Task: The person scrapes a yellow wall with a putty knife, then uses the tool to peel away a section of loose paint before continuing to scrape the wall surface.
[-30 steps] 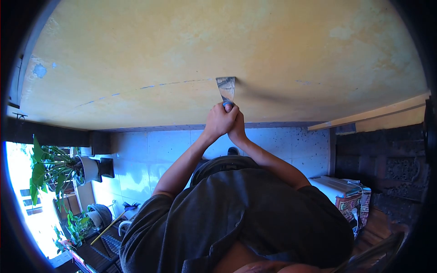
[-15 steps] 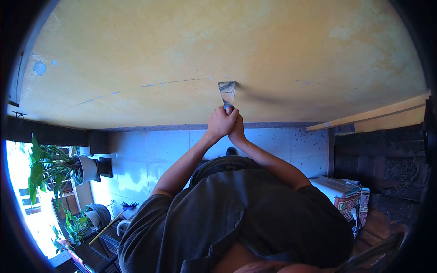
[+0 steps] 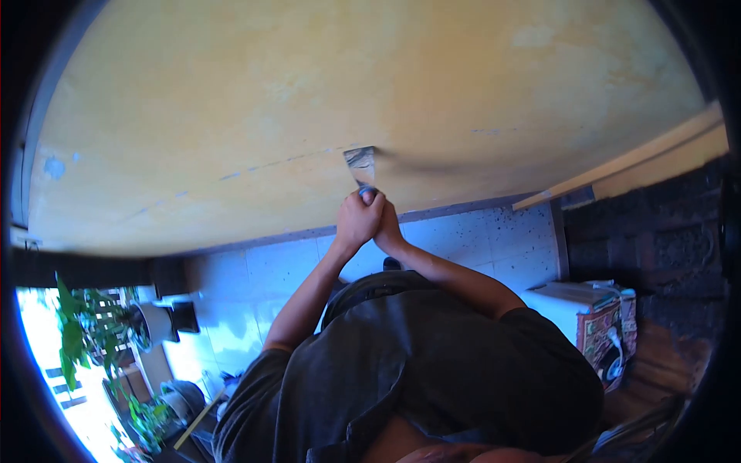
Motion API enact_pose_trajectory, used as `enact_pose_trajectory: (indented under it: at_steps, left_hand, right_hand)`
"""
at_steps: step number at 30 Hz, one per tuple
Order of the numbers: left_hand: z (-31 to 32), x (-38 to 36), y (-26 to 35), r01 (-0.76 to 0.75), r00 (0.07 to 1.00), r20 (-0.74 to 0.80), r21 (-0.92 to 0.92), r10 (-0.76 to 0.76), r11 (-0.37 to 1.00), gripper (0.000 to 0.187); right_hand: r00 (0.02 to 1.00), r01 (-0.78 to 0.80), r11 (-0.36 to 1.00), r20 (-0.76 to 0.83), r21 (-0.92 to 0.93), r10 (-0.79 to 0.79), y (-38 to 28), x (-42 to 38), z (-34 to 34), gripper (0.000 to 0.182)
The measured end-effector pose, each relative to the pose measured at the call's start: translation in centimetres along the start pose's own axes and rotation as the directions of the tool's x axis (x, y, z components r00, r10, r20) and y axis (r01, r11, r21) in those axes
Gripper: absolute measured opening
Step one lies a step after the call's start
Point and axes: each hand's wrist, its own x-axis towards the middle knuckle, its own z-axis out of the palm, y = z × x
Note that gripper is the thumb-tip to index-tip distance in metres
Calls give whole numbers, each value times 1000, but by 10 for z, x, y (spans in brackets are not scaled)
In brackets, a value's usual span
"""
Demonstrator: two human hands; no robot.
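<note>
Your 2 hands are clasped together around the blue handle of a scraper (image 3: 361, 166), left hand (image 3: 356, 221) wrapped over it, right hand (image 3: 387, 225) pressed against the left. The scraper's blade meets the yellow wall (image 3: 231, 92) beside a thin scratch line (image 3: 262, 166). White tiles (image 3: 478, 231) lie beyond, potted plants (image 3: 93, 332) farther off.

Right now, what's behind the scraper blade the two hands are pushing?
The scraper blade lies against the yellow wall, beside a thin crack line. The patch of wall under the blade is covered. Left hand and right hand hide most of the handle.
</note>
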Motion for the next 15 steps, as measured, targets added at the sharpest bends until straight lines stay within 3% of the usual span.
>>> enact_pose_trajectory:
  at_steps: [1,5,9,10,12,15]
  left_hand:
    - [-7,-1,4,-1,1000,9,-3,1,1000,40]
    - [-31,1,36,-82,997,-20,-132,80,988,37]
    - [-13,8,20,3,993,115,-135,12,991,37]
    - [3,6,7,-29,995,95,-115,41,993,38]
    - [29,1,-8,49,989,142,-79,-37,996,38]
    - [45,-2,-3,57,979,201,-74,-41,996,39]
  right_hand:
    - [999,34,999,24,-31,-33,-7,2,-1,38]
    - [1000,-8,981,29,194,3,-65,15,6,39]
    - [999,-30,989,35,143,25,-26,15,-4,39]
    - [998,-67,990,23,122,65,-11,8,-9,40]
    - [989,-151,985,2,79,151,13,-4,-23,40]
    - [990,-135,973,-6,187,138,22,-13,-38,42]
